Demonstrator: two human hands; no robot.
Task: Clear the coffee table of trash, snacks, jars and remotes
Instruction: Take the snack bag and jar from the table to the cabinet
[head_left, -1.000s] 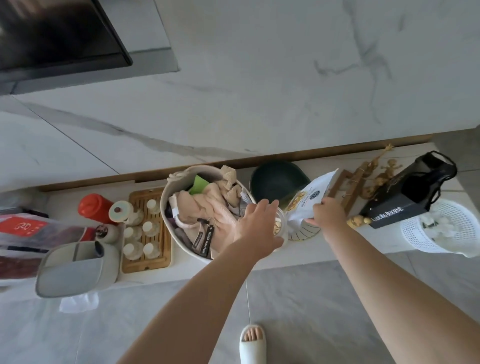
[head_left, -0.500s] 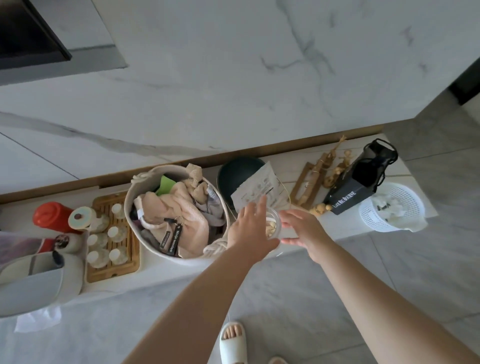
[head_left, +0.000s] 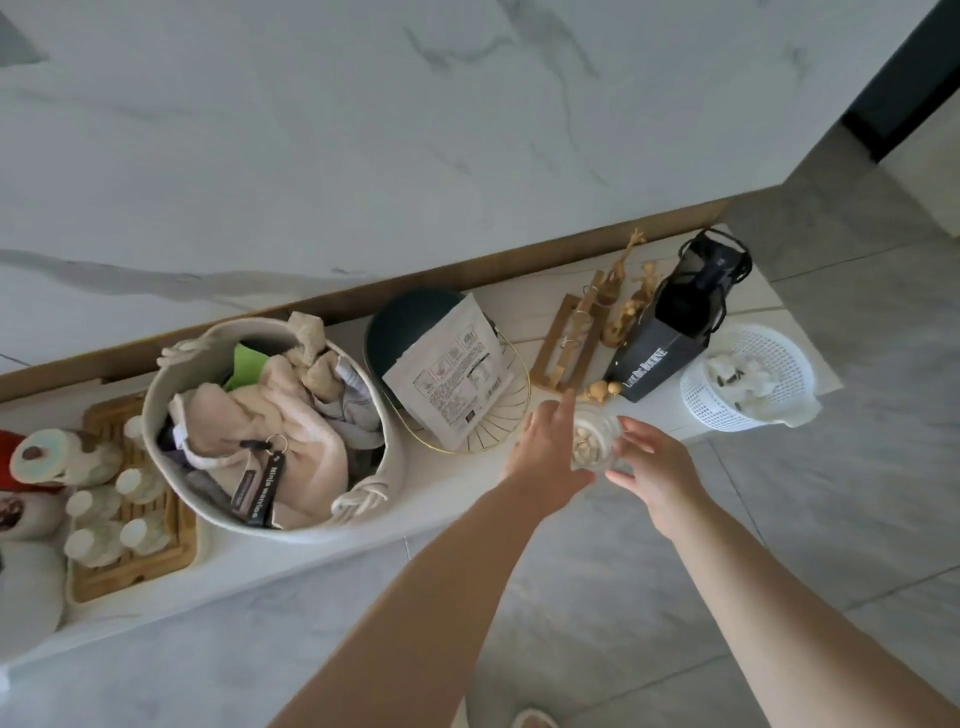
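Note:
A clear jar (head_left: 594, 440) of pale nuts hangs just above the front edge of the white ledge (head_left: 457, 493). My left hand (head_left: 545, 457) grips it from the left, index finger pointing up. From the right, my right hand (head_left: 655, 464) holds the same jar between fingers and thumb. A white snack pouch (head_left: 451, 375) lies print side up in the gold wire basket (head_left: 511, 410), leaning over a dark round bowl (head_left: 410, 322).
A rope basket (head_left: 156, 400) full of cloths stands at the left, beside a wooden tray (head_left: 136, 569) of small bottles. A gold ornament (head_left: 618, 306), a black paper bag (head_left: 665, 343) and a white plastic basket (head_left: 748, 374) stand to the right. Grey tiled floor lies below.
My right hand let the white pouch go into the wire basket and came down to the jar. The jar moved to the right in my left hand.

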